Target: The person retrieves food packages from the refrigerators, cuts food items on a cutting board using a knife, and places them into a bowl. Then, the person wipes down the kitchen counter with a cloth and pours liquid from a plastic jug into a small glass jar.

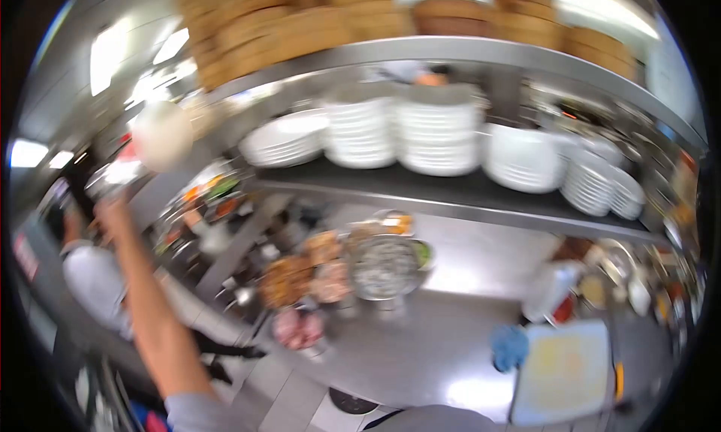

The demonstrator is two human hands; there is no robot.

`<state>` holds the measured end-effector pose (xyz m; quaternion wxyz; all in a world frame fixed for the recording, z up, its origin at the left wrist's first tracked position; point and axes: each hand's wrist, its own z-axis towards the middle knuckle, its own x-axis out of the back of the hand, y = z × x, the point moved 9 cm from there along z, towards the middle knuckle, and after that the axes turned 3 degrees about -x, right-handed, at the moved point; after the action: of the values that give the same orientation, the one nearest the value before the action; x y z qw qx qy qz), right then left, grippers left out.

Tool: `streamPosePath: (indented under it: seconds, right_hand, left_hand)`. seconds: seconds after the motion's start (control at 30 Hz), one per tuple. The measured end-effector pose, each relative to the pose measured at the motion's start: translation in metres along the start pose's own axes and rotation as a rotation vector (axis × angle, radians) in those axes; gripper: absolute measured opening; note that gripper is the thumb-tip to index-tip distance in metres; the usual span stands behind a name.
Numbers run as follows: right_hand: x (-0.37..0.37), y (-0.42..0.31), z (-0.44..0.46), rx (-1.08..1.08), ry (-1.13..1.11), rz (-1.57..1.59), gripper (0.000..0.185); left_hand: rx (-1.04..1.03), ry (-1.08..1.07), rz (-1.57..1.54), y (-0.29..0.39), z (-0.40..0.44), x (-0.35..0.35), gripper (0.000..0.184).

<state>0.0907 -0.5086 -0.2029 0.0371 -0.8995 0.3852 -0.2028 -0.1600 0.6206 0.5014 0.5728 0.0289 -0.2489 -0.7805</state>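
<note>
The metal counter [458, 323] looks glossy; the steamers [312, 34] matt, woody; the plates [439, 135] smooth.

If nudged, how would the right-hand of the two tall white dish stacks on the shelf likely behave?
The dish stack would probably feel heavy, being many pieces deep. Pushed near the top, it might shift or topple, since its pieces are piled high. Its ceramic-looking white surface might chip.

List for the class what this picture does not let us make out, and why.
In the head view:
What, if anything, the left hand holds: motion blur.
Right hand: outside the frame.
Contents of the large bowl: blurred.
Top of the left bamboo stack: cut off by the upper edge.
Blue item beside the cutting board: too blurred to name.
</note>
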Motion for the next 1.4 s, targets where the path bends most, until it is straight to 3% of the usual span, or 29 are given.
streamPosePath:
  seconds: [0.1,0.13,0.2,0.23,0.27,0.3,0.33,0.4,0.43,0.47,0.5,0.53,0.57,0.6,0.63,0.67,0.7,0.8,0.87,0.93,0.97,1.03,1.07,1.13,1.17,1.23,1.27,1.33,1.4]
  right_hand:
    - [-0.028,0.065,-0.008,-0.233,-0.31,-0.26,0.053]
    - [-0.035,0.105,0.03,-0.144,-0.447,-0.316,0.051]
    - [-0.036,0.099,0.012,-0.227,-0.563,-0.477,0.049]
    - [-0.039,0.091,0.027,-0.138,-0.64,-0.396,0.042]
    - [-0.01,-0.024,-0.079,0.199,-0.44,-0.557,0.038]
    - [0.014,-0.091,-0.125,0.37,-0.279,-0.487,0.039]
    - [0.032,-0.146,-0.156,0.527,-0.111,-0.443,0.041]
    - [0.063,-0.25,-0.245,0.915,0.232,-0.238,0.033]
    - [0.065,-0.289,-0.282,1.115,0.228,0.036,0.043]
    - [0.056,-0.321,-0.312,1.229,0.191,0.099,0.051]
    - [0.048,-0.349,-0.339,1.344,0.151,0.163,0.06]
    - [0.033,-0.373,-0.36,1.372,0.121,0.066,0.064]
    - [0.019,-0.39,-0.373,1.396,0.094,-0.034,0.069]
    - [0.009,-0.401,-0.372,1.402,0.093,-0.052,0.069]
    - [-0.003,-0.411,-0.369,1.463,0.177,-0.183,0.074]
    - [-0.015,-0.418,-0.363,1.525,0.26,-0.317,0.078]
    - [-0.018,-0.419,-0.349,1.477,0.458,-0.453,0.083]
    - [-0.022,-0.423,-0.3,1.276,0.482,-0.417,0.072]
    - [-0.028,-0.431,-0.308,1.281,0.459,-0.437,0.066]
    - [-0.029,-0.44,-0.324,1.29,0.437,-0.452,0.06]
    - [-0.034,-0.444,-0.342,1.403,0.392,-0.551,0.056]
    - [-0.032,-0.453,-0.362,1.521,0.337,-0.657,0.052]
    - [-0.032,-0.455,-0.377,1.659,0.255,-0.667,0.051]
    - [-0.018,-0.466,-0.423,1.792,0.066,-0.605,0.052]
    - [-0.005,-0.475,-0.452,1.786,-0.037,-0.535,0.055]
    - [0.019,-0.499,-0.481,1.957,0.251,-0.527,0.07]
    - [0.032,-0.515,-0.491,1.895,0.403,-0.47,0.067]
    - [0.049,-0.543,-0.51,1.835,0.685,-0.32,0.06]
    - [0.058,-0.576,-0.501,1.795,0.887,-0.287,0.05]
  left_hand:
    - [-0.208,-0.093,0.227,0.024,0.043,0.016,0.058]
    - [-0.24,-0.095,0.291,0.04,0.049,0.042,0.056]
    - [-0.278,-0.07,0.227,0.088,0.036,0.137,0.053]
    - [-0.36,0.227,-0.276,0.131,-0.008,0.207,0.045]
    - [-0.404,0.527,-0.774,0.145,-0.052,0.274,0.037]
    - [-0.268,0.112,-1.377,0.102,-0.032,0.185,0.042]
    - [-0.095,-0.359,-1.924,0.114,-0.048,0.153,0.047]
    - [-0.113,-0.908,-2.172,0.161,-0.215,0.179,0.046]
    - [-0.081,-1.194,-2.209,0.22,-0.311,0.242,0.048]
    - [-0.189,-1.196,-2.176,0.257,-0.385,0.309,0.074]
    - [-0.115,-1.719,-1.946,0.26,-0.462,0.295,0.091]
    - [-0.313,-1.789,-1.84,0.283,-0.518,0.324,0.078]
    - [-0.323,-1.986,-1.602,0.296,-0.572,0.345,0.071]
    - [-0.309,-1.937,-1.668,0.303,-0.624,0.353,0.071]
    - [-0.647,-1.835,-1.695,0.309,-0.669,0.362,0.069]
    - [-0.642,-1.826,-1.579,0.302,-0.7,0.364,0.069]
    - [-0.632,-1.817,-1.462,0.298,-0.718,0.369,0.069]
    - [-0.772,-1.564,-1.349,0.298,-0.707,0.388,0.066]
    - [-0.723,-1.55,-1.356,0.296,-0.689,0.394,0.064]
    - [-0.576,-1.916,-1.448,0.293,-0.692,0.394,0.067]
    - [-0.561,-1.906,-1.443,0.292,-0.688,0.389,0.067]
    - [-0.286,-2.384,-1.823,0.29,-0.693,0.406,0.07]
    - [-0.281,-2.377,-1.821,0.29,-0.692,0.396,0.07]
    - [-0.002,-3.115,-2.128,0.281,-0.694,0.421,0.067]
    - [0.0,-3.108,-2.135,0.282,-0.695,0.418,0.067]
    - [0.068,-2.998,-2.254,0.286,-0.692,0.412,0.067]
    - [0.065,-3.004,-2.25,0.286,-0.694,0.414,0.067]
    - [-0.158,-2.558,-1.937,0.293,-0.712,0.394,0.073]
    - [-0.07,-2.49,-1.854,0.293,-0.746,0.403,0.073]
